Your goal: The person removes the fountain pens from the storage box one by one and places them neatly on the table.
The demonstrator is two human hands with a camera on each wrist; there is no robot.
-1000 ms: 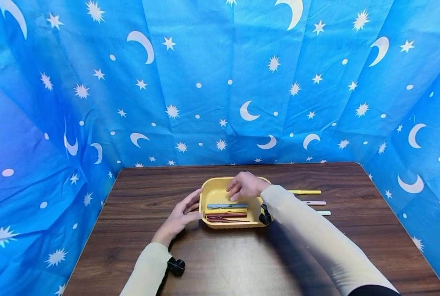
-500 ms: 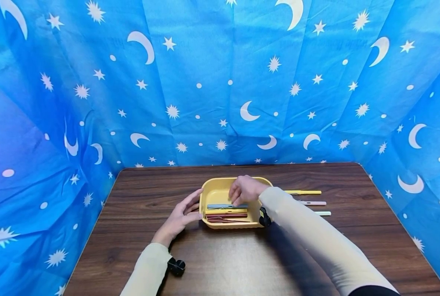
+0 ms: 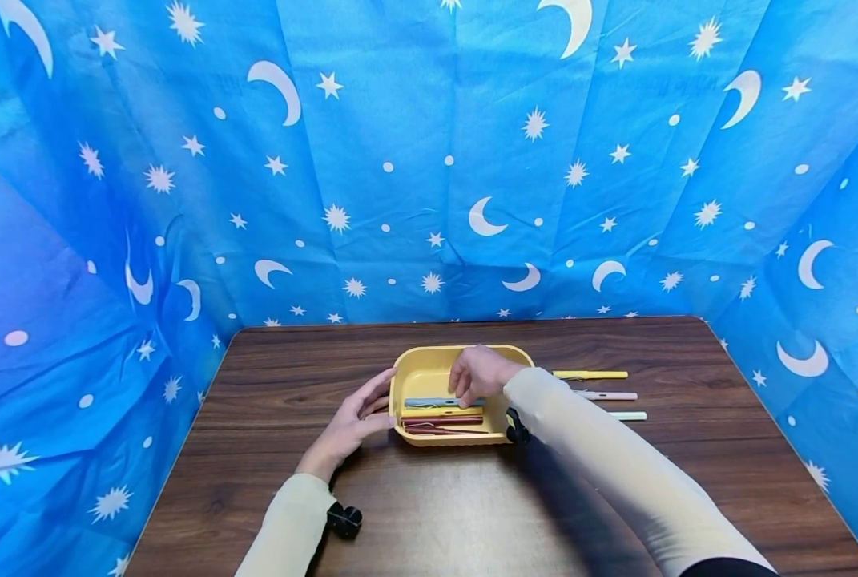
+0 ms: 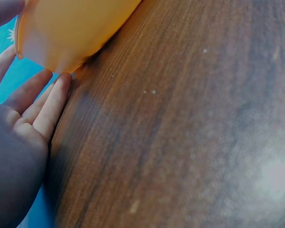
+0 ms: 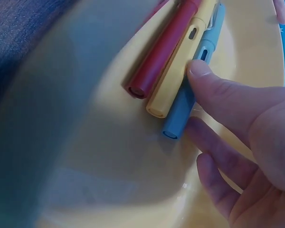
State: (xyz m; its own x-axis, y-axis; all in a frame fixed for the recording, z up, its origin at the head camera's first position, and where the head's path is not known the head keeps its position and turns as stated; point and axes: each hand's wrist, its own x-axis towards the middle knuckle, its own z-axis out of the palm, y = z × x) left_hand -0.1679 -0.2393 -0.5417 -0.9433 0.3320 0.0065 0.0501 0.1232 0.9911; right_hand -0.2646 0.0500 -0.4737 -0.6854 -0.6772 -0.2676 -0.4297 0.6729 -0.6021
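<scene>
Currently, head view: a blue pen [image 3: 429,402] is lying inside a yellow bin [image 3: 429,378], just under the fingertips of the right hand [image 3: 482,373] and to the right of the left hand [image 3: 345,421], with the bin's wall between. Left hand is resting its fairly straight, spread fingers against the bin's left side. On the person's side of the blue pen, a yellow pen [image 3: 429,413] and dark red pens [image 3: 443,420] are lying roughly parallel. Right of the bin, a second yellow pen [image 3: 602,374], a pale pink pen [image 3: 619,396] and a pale green pen [image 3: 634,416] are resting on the wooden table [image 3: 429,513], partly hidden by the right sleeve [image 3: 609,457].

Left wrist view: fingers are extending, tips at the bin's outer wall, low by the tabletop.

Right wrist view: thumb is touching the blue pen's barrel, a bent finger meeting its side near the end; cannot tell whether they are pinching it.
</scene>
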